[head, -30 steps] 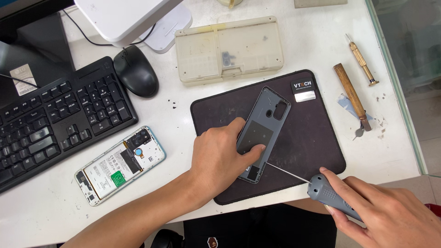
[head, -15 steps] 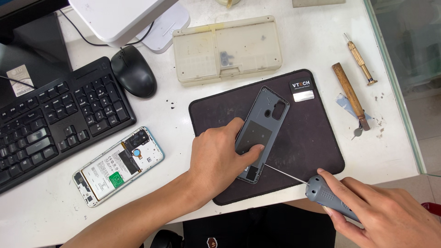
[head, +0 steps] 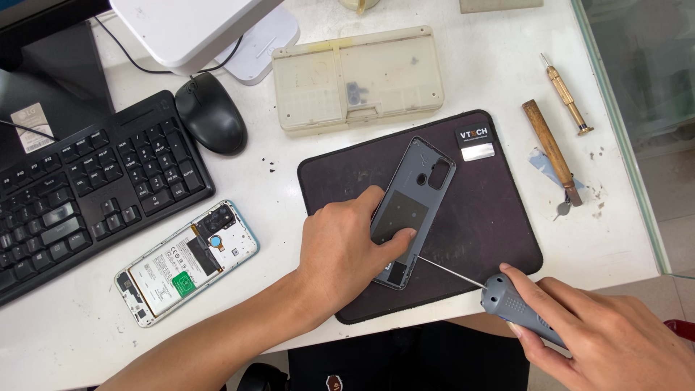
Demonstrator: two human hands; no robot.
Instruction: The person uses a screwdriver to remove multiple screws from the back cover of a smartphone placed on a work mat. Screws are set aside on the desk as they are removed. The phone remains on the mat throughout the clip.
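The left hand (head: 340,250) lies flat over the lower part of a grey phone back cover (head: 413,210), thumb stretched along the cover's inner face and fingers pressing it down onto a dark mat (head: 492,232) on the white tabletop (head: 289,181). The cover rests tilted on the mat, its camera cutout toward the far end. The right hand (head: 615,340) is closed around the grey handle of a screwdriver (head: 507,300), whose thin shaft reaches left so that the tip meets the near end of the cover, just beside the left thumb. To the left of the mat, well apart, an opened phone (head: 188,261) lies face down with its battery and boards showing. Beyond it sit a black keyboard (head: 87,188) and a black mouse (head: 210,112). A pale plastic parts box (head: 358,76) lies behind the mat, and a wooden-handled tool (head: 552,150) and a small brass screwdriver (head: 567,94) lie to the right.
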